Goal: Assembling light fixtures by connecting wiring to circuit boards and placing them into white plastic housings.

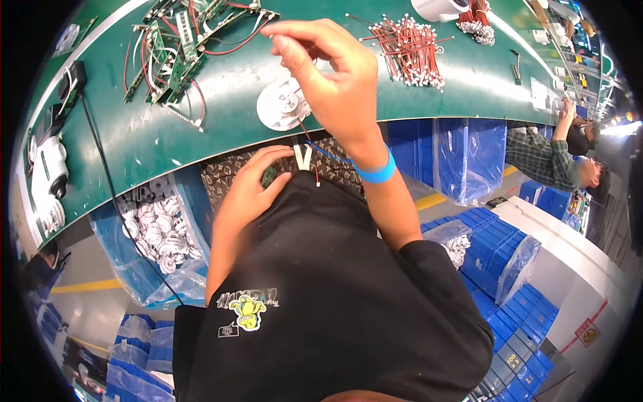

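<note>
My right hand is raised over the bench, thumb and forefinger pinched together. What sits in the pinch, if anything, is too small to make out. Below it, near the bench edge, lies a round white plastic housing, partly hidden by my wrist. Red and blue wires hang past the edge towards my lap, where a small white connector shows. My left hand is low in front of my body, fingers curled around a small green circuit board, mostly hidden by the hand.
Several green circuit boards with wires are piled at the bench's left. Bundled red wires with white connectors lie right. A blue bin of white round parts stands below left. Blue crates stand right; another person works farther along.
</note>
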Motion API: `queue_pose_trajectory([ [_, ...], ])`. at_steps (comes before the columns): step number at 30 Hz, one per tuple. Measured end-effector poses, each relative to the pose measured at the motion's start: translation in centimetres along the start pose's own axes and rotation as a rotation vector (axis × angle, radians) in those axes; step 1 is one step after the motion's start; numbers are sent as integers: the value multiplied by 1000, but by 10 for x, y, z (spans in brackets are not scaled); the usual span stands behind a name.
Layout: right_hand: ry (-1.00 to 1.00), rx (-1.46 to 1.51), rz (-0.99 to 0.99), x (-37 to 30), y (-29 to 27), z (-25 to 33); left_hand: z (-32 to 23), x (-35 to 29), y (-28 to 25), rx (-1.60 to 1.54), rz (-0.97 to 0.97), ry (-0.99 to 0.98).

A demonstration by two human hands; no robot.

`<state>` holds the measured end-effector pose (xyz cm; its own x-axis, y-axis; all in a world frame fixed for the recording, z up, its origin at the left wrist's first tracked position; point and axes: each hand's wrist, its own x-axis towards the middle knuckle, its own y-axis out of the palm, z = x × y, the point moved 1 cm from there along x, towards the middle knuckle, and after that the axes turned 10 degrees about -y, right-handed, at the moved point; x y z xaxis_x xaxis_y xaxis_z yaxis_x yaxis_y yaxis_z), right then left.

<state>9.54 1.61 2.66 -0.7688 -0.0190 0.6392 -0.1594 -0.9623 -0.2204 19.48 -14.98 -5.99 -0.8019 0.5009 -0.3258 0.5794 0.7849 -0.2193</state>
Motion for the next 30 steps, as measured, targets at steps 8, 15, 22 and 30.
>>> queue_pose_trajectory([
  [8, 186, 164, -34, -10, -17, 4, 10, -21, -36, 396, 254, -39],
  [15, 318, 312, -61, -14, -19, 7, 10, -21, -40, 140, -49, -208],
  [22, 484, 457, 58, -15, -21, 14, 6, -58, -31, 60, -307, 15],
  [30, 507, 442, 115, -17, -18, 27, -24, -16, -44, -845, -376, 303],
])
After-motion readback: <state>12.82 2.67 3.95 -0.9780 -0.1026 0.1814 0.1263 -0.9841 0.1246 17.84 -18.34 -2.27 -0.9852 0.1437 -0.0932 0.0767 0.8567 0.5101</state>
